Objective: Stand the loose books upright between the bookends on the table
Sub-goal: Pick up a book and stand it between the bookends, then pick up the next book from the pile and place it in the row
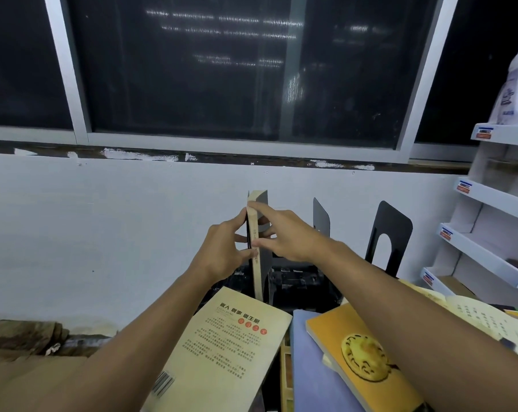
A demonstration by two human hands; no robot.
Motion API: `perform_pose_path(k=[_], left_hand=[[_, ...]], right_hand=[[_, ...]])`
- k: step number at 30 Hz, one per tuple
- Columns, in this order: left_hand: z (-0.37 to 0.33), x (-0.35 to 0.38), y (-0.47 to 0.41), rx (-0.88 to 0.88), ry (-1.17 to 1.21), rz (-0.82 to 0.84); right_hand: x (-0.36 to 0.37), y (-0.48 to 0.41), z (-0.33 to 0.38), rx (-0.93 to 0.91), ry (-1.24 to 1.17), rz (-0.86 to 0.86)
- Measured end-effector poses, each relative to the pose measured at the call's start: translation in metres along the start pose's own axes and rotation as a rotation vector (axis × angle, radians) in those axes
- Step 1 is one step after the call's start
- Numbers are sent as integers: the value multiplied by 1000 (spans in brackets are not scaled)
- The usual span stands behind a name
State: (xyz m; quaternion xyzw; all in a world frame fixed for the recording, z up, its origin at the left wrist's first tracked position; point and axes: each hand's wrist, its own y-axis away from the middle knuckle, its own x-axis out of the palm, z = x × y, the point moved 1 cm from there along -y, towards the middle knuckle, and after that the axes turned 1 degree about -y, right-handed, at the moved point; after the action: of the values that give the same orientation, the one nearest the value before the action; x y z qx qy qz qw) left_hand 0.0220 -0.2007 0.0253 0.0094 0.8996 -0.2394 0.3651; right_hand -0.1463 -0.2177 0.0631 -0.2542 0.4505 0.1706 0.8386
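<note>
Both left hand (pixel 222 251) and right hand (pixel 284 236) pinch a thin tan paperback book (pixel 258 281) upright mid-frame, probably against toppling.

Dark window (pixel 177 72), pale frame, fills 12 o'clock; chipped sill (pixel 222 157) runs beneath; white wall (pixel 103 221) at 9 o'clock; white tiered display rack (pixel 489 200) with blue-and-red labels (pixel 463 186) at 3 o'clock; white bottle (pixel 516 84), purple cap, on its top tier at 2 o'clock; brown debris (pixel 22 337) at 8 o'clock.
</note>
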Motion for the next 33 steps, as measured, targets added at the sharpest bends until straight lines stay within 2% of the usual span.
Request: perform_pose_path(k=[8, 14, 16, 20, 27, 33], left_hand=[[-10, -8, 13, -48, -5, 99], [-23, -16, 25, -248, -88, 210], [-30, -15, 29, -261, -77, 236], [-59, -8, 39, -193, -57, 248], [-117, 27, 45, 30, -77, 316], [-151, 66, 40, 110, -121, 427]], right_hand=[[-7, 8, -2, -17, 26, 21], [-26, 33, 0, 24, 106, 17], [-34, 48, 0, 47, 140, 10], [-53, 92, -3, 86, 207, 0], [-87, 188, -24, 231, 369, -25], [-105, 262, -31, 338, 415, -100]])
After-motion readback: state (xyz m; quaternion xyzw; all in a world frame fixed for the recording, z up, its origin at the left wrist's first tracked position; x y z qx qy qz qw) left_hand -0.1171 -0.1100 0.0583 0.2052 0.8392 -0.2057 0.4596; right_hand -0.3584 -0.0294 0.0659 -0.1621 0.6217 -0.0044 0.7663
